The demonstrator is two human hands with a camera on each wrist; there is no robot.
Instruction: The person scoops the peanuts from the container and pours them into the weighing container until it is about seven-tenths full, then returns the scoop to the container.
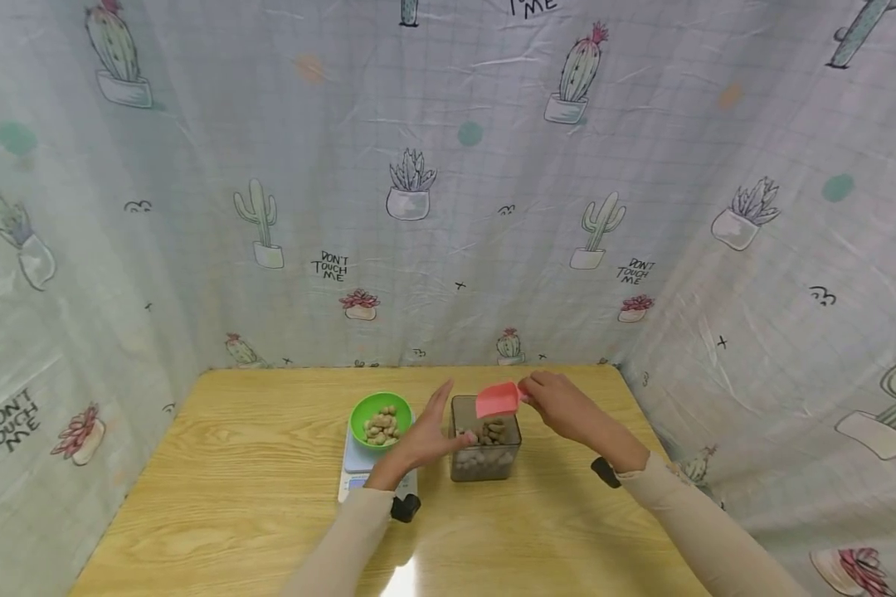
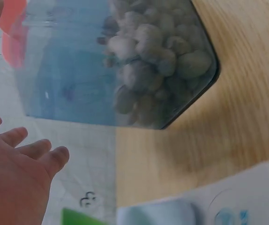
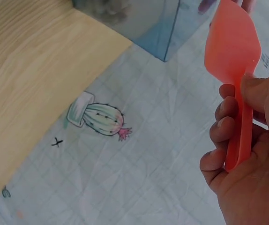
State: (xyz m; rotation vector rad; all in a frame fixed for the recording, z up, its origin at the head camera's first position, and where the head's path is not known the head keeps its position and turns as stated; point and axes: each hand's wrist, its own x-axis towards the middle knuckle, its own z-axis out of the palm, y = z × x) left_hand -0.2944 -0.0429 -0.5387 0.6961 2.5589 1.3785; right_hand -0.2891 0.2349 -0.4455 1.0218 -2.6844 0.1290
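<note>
My right hand (image 1: 563, 406) grips the handle of a coral-red scoop (image 1: 498, 400), fingers curled round it, as the right wrist view also shows. The scoop's head is over a see-through grey container (image 1: 485, 466). Inside lie what look like unshelled peanuts (image 2: 148, 51), filling its lower part. My left hand (image 1: 429, 435) is at the container's left side with fingers straight and spread; its thumb overlaps the near rim, and whether it touches cannot be told. No peanuts show in the scoop's visible face.
Left of the container, a green bowl (image 1: 360, 408) with similar tan peanuts (image 1: 382, 425) stands on a white kitchen scale (image 1: 354, 458), partly hidden by my left hand and wrist. The wooden table (image 1: 254, 473) meets a cactus-print curtain (image 1: 463, 274) at the back and sides.
</note>
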